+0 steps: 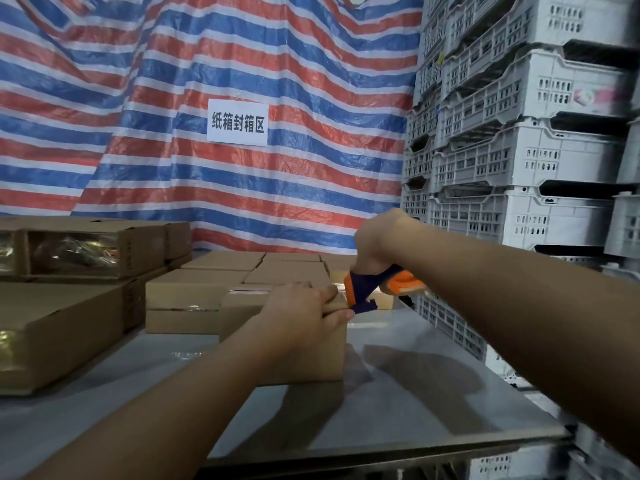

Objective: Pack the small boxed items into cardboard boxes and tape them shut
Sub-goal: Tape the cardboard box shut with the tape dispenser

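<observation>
Taping a box (pixel 284 344) on the worktop (pixel 415 393)
Your left hand (pixel 301 311) grips its top edge; right hand (pixel 375 242) clutches the tape gun (pixel 367 289).

two bare forearms, no sleeves, left hand (pixel 304 308), right hand (pixel 377 240) ungloved
</observation>
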